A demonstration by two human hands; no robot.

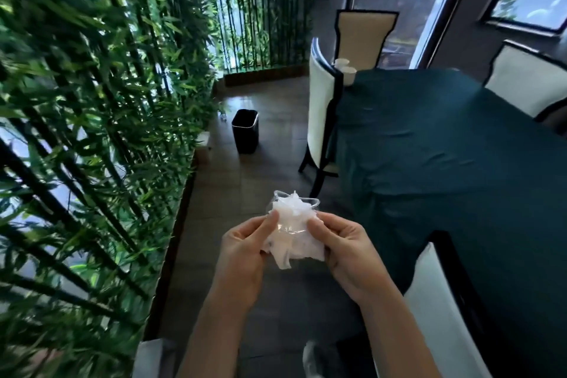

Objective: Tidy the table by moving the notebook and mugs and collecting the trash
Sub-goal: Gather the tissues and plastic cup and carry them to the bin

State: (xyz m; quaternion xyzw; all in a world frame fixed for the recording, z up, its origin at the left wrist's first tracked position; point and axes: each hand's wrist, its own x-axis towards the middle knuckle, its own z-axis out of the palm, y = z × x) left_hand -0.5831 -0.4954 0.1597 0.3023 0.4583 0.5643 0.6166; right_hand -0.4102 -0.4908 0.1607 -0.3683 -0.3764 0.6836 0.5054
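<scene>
A bundle of trash [293, 228], made of a crumpled clear plastic cup stuffed with white tissue, is held in front of me over the floor. My left hand [245, 252] grips its left side and my right hand [343, 248] grips its right side. Two white mugs [345, 69] stand at the far left corner of the table [445, 144], which wears a dark teal cloth. No notebook is in view.
A black waste bin [244, 130] stands on the tiled floor ahead, beside a bamboo hedge [92, 132] along the left. White-backed chairs [322, 113] surround the table; one chair back [441, 301] is close on my right.
</scene>
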